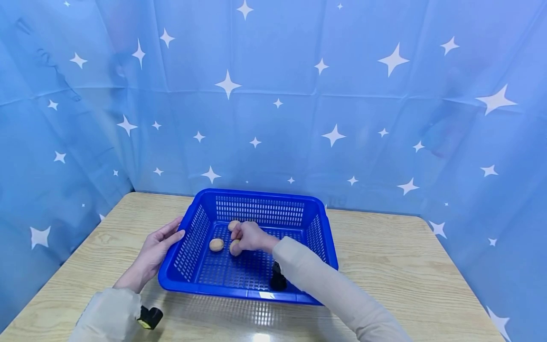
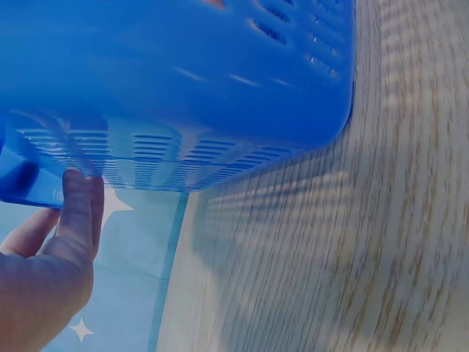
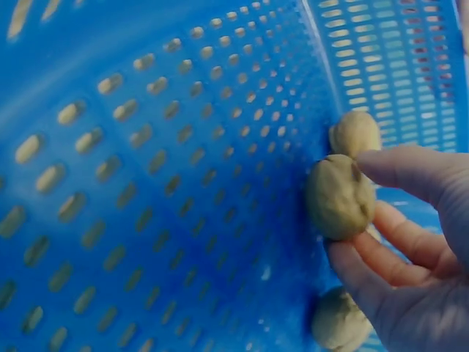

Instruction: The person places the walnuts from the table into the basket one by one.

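A blue plastic basket [image 1: 265, 290] with slotted walls holds several walnuts. My right hand [image 1: 252, 236] reaches inside and pinches a walnut [image 3: 340, 198] between thumb and fingers, low over the basket floor. In the right wrist view, one walnut [image 3: 357, 130] sits just behind the pinched one and another walnut [image 3: 341, 321] lies below it. The head view has a walnut [image 1: 216, 244] on the floor to the left of my right hand. At the left rim my left hand [image 1: 155, 249] grips the basket, its fingers [image 2: 76, 209] against the outer wall.
The basket stands on a wood-grain table [image 1: 393, 266]. A blue curtain [image 1: 278, 118] with white stars hangs behind the table and along both sides. Black wrist cameras are strapped at both sleeves; the right one hangs over the basket's front part.
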The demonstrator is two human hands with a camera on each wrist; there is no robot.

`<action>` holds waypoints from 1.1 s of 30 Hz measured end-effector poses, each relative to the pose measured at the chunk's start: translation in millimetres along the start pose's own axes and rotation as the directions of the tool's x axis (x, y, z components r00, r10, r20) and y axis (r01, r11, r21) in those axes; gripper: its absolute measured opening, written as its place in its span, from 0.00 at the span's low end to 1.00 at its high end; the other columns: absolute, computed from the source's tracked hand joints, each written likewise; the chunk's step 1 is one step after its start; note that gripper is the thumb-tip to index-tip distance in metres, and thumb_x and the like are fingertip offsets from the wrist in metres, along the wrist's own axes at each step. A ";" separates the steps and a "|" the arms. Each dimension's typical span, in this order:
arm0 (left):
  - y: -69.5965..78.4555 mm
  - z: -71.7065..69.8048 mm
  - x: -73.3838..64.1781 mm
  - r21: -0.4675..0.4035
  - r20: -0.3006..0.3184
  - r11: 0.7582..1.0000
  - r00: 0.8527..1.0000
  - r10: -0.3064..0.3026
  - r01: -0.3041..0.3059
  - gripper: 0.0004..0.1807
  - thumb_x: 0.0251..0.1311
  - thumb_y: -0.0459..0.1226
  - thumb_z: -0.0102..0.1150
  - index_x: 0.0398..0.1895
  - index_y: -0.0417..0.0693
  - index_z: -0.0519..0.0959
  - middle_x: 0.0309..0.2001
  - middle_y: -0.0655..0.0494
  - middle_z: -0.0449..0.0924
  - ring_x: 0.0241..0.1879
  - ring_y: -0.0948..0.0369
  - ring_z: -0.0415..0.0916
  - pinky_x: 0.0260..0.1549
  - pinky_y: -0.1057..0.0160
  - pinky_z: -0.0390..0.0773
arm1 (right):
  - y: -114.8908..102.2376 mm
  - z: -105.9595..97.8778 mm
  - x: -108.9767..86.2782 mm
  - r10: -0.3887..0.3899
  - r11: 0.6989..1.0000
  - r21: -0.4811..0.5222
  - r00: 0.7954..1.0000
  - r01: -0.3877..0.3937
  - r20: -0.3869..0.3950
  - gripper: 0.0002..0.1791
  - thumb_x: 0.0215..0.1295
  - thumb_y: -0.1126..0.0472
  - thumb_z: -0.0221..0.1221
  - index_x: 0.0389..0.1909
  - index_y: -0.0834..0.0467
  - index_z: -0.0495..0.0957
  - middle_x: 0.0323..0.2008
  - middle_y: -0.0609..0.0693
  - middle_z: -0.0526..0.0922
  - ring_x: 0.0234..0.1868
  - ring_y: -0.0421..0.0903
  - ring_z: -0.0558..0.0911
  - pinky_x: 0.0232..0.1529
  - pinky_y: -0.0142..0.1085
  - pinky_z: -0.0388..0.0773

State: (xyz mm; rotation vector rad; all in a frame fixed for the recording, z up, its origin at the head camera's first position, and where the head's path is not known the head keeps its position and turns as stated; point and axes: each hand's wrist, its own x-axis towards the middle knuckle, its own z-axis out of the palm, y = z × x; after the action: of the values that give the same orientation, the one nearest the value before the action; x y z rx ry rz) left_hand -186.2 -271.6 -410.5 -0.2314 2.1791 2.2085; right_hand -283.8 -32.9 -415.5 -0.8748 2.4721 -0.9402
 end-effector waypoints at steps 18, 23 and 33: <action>-0.7 -0.1 0.7 0.009 -0.012 1.000 1.000 -0.019 0.019 0.37 0.65 0.45 0.54 0.73 0.44 0.51 0.45 0.75 0.71 0.41 0.74 0.75 0.41 0.71 0.77 | -19.5 -50.4 -24.4 0.017 0.985 0.170 0.998 -0.007 -0.059 0.16 0.53 0.66 0.67 0.42 0.66 0.77 0.43 0.58 0.81 0.43 0.47 0.80 0.42 0.33 0.77; -1.5 -0.4 0.9 0.010 -0.012 1.000 1.000 -0.015 0.015 0.37 0.65 0.45 0.54 0.73 0.44 0.52 0.44 0.76 0.71 0.41 0.74 0.74 0.41 0.71 0.77 | -21.5 -65.3 -40.3 0.017 0.979 0.204 0.997 -0.002 -0.071 0.16 0.55 0.64 0.67 0.44 0.62 0.77 0.44 0.57 0.80 0.43 0.46 0.80 0.44 0.34 0.77; -1.1 0.4 0.2 -0.004 0.007 1.000 1.000 -0.024 0.024 0.38 0.65 0.46 0.54 0.73 0.45 0.51 0.43 0.77 0.72 0.41 0.73 0.75 0.41 0.71 0.77 | -17.6 -88.6 -71.7 -0.012 0.970 0.240 0.991 0.044 -0.132 0.16 0.57 0.65 0.65 0.46 0.60 0.77 0.43 0.52 0.80 0.45 0.46 0.80 0.48 0.37 0.77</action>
State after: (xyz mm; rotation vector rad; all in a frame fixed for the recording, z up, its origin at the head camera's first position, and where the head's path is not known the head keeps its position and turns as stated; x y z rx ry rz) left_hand -186.3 -271.2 -411.6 -0.2487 2.1568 2.1986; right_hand -268.4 45.6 -332.4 -0.7900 2.3864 -1.3151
